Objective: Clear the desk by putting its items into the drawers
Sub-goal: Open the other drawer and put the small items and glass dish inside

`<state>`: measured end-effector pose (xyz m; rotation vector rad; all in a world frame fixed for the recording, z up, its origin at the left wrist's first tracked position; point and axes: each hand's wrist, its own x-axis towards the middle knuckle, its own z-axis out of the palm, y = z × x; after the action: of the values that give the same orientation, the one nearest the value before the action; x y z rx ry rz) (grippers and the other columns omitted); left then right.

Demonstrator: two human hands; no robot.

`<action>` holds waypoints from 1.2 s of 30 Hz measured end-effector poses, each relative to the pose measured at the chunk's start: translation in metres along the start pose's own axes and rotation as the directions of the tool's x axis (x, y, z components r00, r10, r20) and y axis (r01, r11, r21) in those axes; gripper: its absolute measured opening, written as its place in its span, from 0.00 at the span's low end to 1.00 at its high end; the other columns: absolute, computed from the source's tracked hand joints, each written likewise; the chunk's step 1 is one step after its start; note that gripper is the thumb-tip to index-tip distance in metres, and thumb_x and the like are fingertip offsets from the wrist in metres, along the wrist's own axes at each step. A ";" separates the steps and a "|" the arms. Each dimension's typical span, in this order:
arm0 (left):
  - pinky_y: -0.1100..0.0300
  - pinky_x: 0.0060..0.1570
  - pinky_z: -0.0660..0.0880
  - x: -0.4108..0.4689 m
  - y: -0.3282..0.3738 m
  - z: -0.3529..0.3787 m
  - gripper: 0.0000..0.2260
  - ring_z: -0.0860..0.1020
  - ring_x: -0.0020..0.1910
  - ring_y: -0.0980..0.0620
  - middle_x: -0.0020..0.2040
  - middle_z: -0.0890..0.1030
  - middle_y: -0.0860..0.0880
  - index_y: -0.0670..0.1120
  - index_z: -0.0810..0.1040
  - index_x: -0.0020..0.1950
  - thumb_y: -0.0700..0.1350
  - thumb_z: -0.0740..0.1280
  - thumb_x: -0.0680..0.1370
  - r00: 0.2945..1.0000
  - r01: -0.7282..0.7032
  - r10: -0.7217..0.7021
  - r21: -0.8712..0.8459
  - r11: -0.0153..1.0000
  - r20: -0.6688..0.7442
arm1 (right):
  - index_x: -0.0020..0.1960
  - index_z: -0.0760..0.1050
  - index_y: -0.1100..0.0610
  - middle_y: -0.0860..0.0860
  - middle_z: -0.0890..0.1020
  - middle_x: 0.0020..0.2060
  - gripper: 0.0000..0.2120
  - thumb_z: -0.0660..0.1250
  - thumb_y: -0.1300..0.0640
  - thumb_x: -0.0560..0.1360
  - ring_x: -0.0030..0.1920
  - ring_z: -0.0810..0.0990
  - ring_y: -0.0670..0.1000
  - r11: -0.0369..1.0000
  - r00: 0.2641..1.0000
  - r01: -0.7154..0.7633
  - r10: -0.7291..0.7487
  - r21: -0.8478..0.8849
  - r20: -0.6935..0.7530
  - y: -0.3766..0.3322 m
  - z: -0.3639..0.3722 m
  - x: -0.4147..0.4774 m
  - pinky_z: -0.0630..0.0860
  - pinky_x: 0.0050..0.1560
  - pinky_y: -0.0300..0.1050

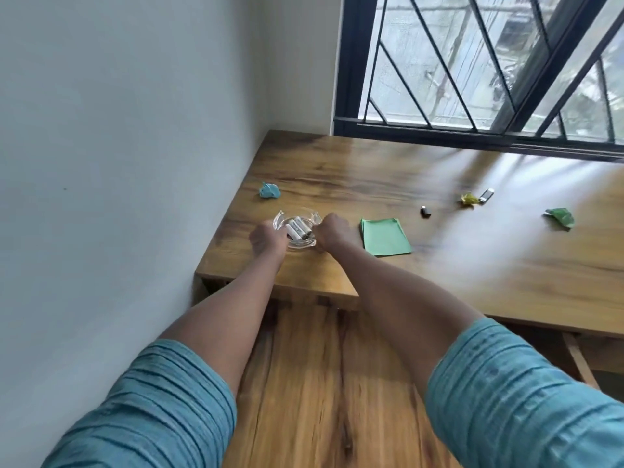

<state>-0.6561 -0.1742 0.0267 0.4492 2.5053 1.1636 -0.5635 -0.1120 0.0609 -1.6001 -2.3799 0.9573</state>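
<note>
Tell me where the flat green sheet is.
In the head view, the green sheet lies flat on the desk, just right of the right hand, which is at the glass dish.

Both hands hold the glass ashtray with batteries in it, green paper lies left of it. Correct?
No. The head view shows the green paper right of the glass ashtray, not left. The rest stands: left hand and right hand hold it, batteries inside.
</note>
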 end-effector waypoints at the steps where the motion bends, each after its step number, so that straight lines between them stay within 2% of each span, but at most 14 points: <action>1: 0.56 0.52 0.76 -0.002 0.000 -0.001 0.14 0.79 0.57 0.43 0.58 0.80 0.40 0.38 0.78 0.61 0.42 0.65 0.77 1.000 0.005 -0.006 -0.048 0.999 -0.013 | 0.56 0.77 0.65 0.61 0.80 0.57 0.14 0.57 0.62 0.77 0.58 0.78 0.60 1.000 1.000 -0.008 0.008 0.012 -0.002 0.000 -0.002 -0.002 0.69 0.44 0.43; 4: 0.53 0.54 0.79 -0.018 -0.005 -0.002 0.14 0.81 0.55 0.42 0.53 0.83 0.41 0.40 0.79 0.60 0.42 0.67 0.75 1.000 -0.006 0.004 -0.128 0.992 -0.017 | 0.43 0.78 0.65 0.62 0.82 0.50 0.09 0.59 0.63 0.74 0.51 0.81 0.61 0.996 1.000 -0.028 0.028 0.090 0.003 0.005 -0.004 -0.013 0.73 0.43 0.43; 7: 0.50 0.52 0.80 -0.042 -0.004 -0.005 0.15 0.82 0.52 0.43 0.51 0.84 0.42 0.43 0.80 0.60 0.44 0.69 0.74 1.000 -0.016 0.014 -0.175 0.984 -0.014 | 0.31 0.69 0.60 0.59 0.82 0.40 0.11 0.61 0.62 0.73 0.41 0.85 0.60 0.972 0.999 -0.054 0.052 0.230 0.015 0.016 -0.012 -0.027 0.80 0.42 0.47; 9: 0.52 0.52 0.80 -0.066 -0.001 -0.009 0.15 0.82 0.52 0.44 0.51 0.84 0.42 0.42 0.80 0.60 0.43 0.69 0.75 1.000 -0.020 0.020 -0.192 0.981 -0.005 | 0.34 0.70 0.61 0.58 0.80 0.37 0.10 0.61 0.63 0.74 0.40 0.85 0.59 0.958 0.997 -0.080 0.075 0.277 0.029 0.027 -0.024 -0.044 0.80 0.42 0.45; 12: 0.53 0.52 0.80 -0.109 0.004 -0.010 0.14 0.82 0.51 0.45 0.52 0.84 0.42 0.41 0.79 0.60 0.41 0.69 0.75 0.999 -0.040 0.044 -0.201 0.979 0.015 | 0.40 0.75 0.62 0.57 0.81 0.39 0.06 0.60 0.63 0.73 0.41 0.85 0.59 0.944 0.994 -0.112 0.108 0.311 0.030 0.049 -0.037 -0.072 0.79 0.46 0.45; 16: 0.53 0.51 0.80 -0.175 -0.002 -0.008 0.15 0.83 0.50 0.45 0.52 0.84 0.43 0.42 0.80 0.60 0.44 0.70 0.74 0.998 -0.039 0.048 -0.216 0.976 0.040 | 0.56 0.77 0.65 0.62 0.80 0.55 0.14 0.60 0.61 0.74 0.56 0.79 0.61 0.966 0.993 -0.116 0.115 0.230 0.021 0.090 -0.053 -0.115 0.73 0.47 0.45; 18: 0.53 0.50 0.80 -0.211 -0.008 -0.004 0.16 0.83 0.49 0.45 0.50 0.85 0.43 0.44 0.81 0.58 0.47 0.71 0.73 0.997 -0.040 0.054 -0.205 0.978 0.060 | 0.58 0.76 0.66 0.62 0.80 0.57 0.15 0.60 0.61 0.76 0.59 0.77 0.60 0.986 0.996 -0.089 0.085 0.139 0.036 0.115 -0.064 -0.141 0.74 0.52 0.46; 20: 0.52 0.49 0.80 -0.250 -0.014 0.002 0.14 0.84 0.47 0.45 0.48 0.85 0.42 0.44 0.83 0.55 0.46 0.72 0.71 0.994 -0.051 0.070 -0.218 0.975 0.082 | 0.57 0.77 0.65 0.61 0.81 0.53 0.14 0.60 0.61 0.75 0.53 0.80 0.59 0.994 0.994 -0.078 0.071 0.074 0.087 0.143 -0.074 -0.169 0.77 0.47 0.45; 24: 0.56 0.47 0.80 -0.327 -0.032 0.017 0.08 0.84 0.43 0.45 0.43 0.85 0.42 0.45 0.85 0.47 0.43 0.73 0.69 0.980 0.017 0.028 -0.219 0.976 0.199 | 0.43 0.78 0.63 0.55 0.80 0.36 0.07 0.63 0.62 0.73 0.27 0.77 0.50 0.986 0.973 -0.163 0.152 0.048 0.175 0.200 -0.092 -0.225 0.70 0.21 0.35; 26: 0.48 0.46 0.81 -0.356 -0.044 0.032 0.05 0.84 0.42 0.43 0.39 0.84 0.42 0.47 0.85 0.38 0.43 0.72 0.63 0.974 0.054 0.005 -0.255 0.965 0.226 | 0.37 0.75 0.63 0.57 0.80 0.36 0.06 0.62 0.65 0.73 0.26 0.78 0.53 0.970 0.962 -0.222 0.202 0.096 0.182 0.227 -0.097 -0.248 0.75 0.21 0.37; 27: 0.46 0.45 0.80 -0.372 -0.049 0.039 0.05 0.84 0.41 0.43 0.38 0.84 0.41 0.47 0.85 0.38 0.42 0.72 0.63 0.971 0.078 -0.014 -0.258 0.963 0.239 | 0.37 0.75 0.63 0.59 0.80 0.37 0.07 0.62 0.66 0.72 0.27 0.79 0.55 0.965 0.961 -0.237 0.215 0.113 0.176 0.240 -0.099 -0.260 0.78 0.23 0.40; 29: 0.47 0.46 0.80 -0.403 -0.057 0.050 0.09 0.83 0.41 0.45 0.41 0.85 0.41 0.43 0.85 0.46 0.38 0.72 0.66 0.963 0.106 -0.030 -0.272 0.956 0.269 | 0.38 0.76 0.65 0.60 0.80 0.37 0.07 0.61 0.67 0.73 0.26 0.79 0.56 0.963 0.961 -0.247 0.228 0.112 0.159 0.264 -0.104 -0.286 0.79 0.25 0.43; 33: 0.49 0.50 0.80 -0.452 -0.071 0.070 0.13 0.82 0.47 0.46 0.50 0.84 0.42 0.40 0.83 0.53 0.34 0.69 0.69 0.944 0.152 -0.060 -0.267 0.952 0.326 | 0.35 0.71 0.65 0.60 0.78 0.37 0.09 0.59 0.70 0.73 0.19 0.76 0.53 0.965 0.956 -0.256 0.244 0.056 0.165 0.311 -0.102 -0.326 0.73 0.17 0.38; 36: 0.52 0.46 0.81 -0.471 -0.082 0.086 0.13 0.82 0.42 0.47 0.46 0.84 0.43 0.40 0.82 0.55 0.33 0.68 0.72 0.911 0.202 -0.094 -0.237 0.950 0.401 | 0.43 0.73 0.66 0.60 0.80 0.41 0.06 0.57 0.70 0.74 0.26 0.80 0.56 0.966 0.950 -0.259 0.255 -0.002 0.181 0.338 -0.093 -0.345 0.78 0.22 0.43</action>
<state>-0.2103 -0.3648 -0.0081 0.3619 1.9696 1.2044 -0.1058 -0.2889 0.0282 -1.9276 -2.2978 1.2192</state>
